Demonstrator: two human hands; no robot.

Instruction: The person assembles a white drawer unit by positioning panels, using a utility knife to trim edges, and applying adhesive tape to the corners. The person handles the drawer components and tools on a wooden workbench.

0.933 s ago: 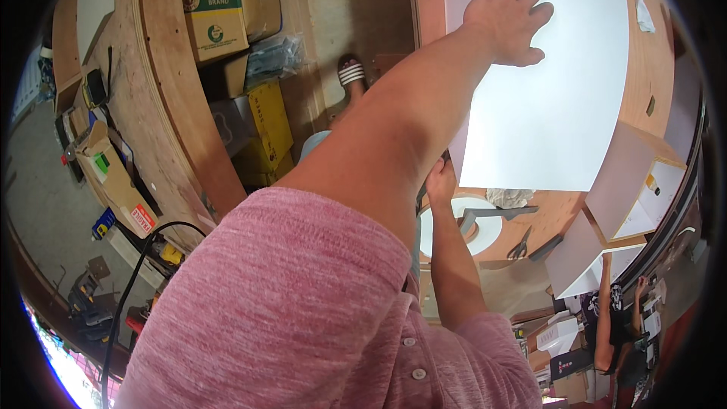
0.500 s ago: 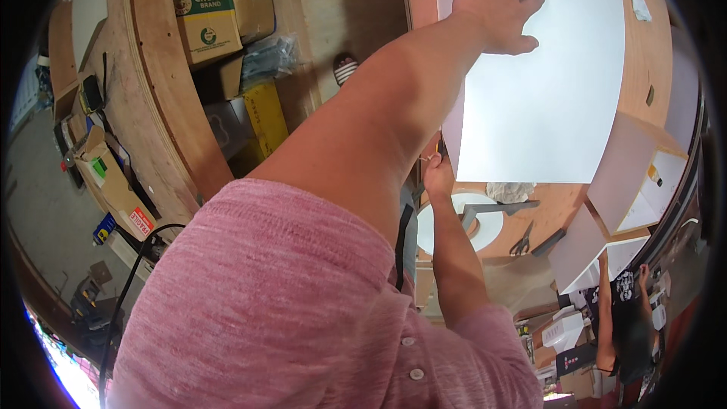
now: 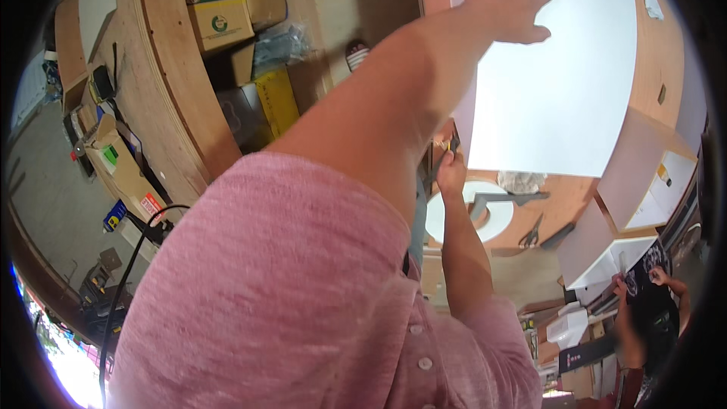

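Observation:
My left hand (image 3: pixel 509 0) lies flat with fingers spread on a large white panel (image 3: pixel 560 98), near its far left part. The long pink-sleeved left arm crosses the middle of the view. Below it, beside the panel's near left corner, my right hand (image 3: pixel 453 174) is closed around a slim black-and-yellow tool (image 3: pixel 453 145), which looks like a utility knife. Its tip points up along the panel's side edge; the blade is too small to make out. Part of the panel's left side is hidden by my left arm.
Near the panel lie a white coil of strip (image 3: pixel 435 221), a grey angled tool (image 3: pixel 503 198), scissors (image 3: pixel 532 233) and crumpled clear plastic (image 3: pixel 521 182). White-lined boxes (image 3: pixel 644 174) stand at right, with a co-worker (image 3: pixel 655 310) beyond. Cartons (image 3: pixel 219 23) fill a wooden shelf (image 3: pixel 174 83) at left.
The whole view has shifted slightly. My left hand stays on the panel. The tool in my right hand now shows more fully beside the edge. The co-worker's arms have moved.

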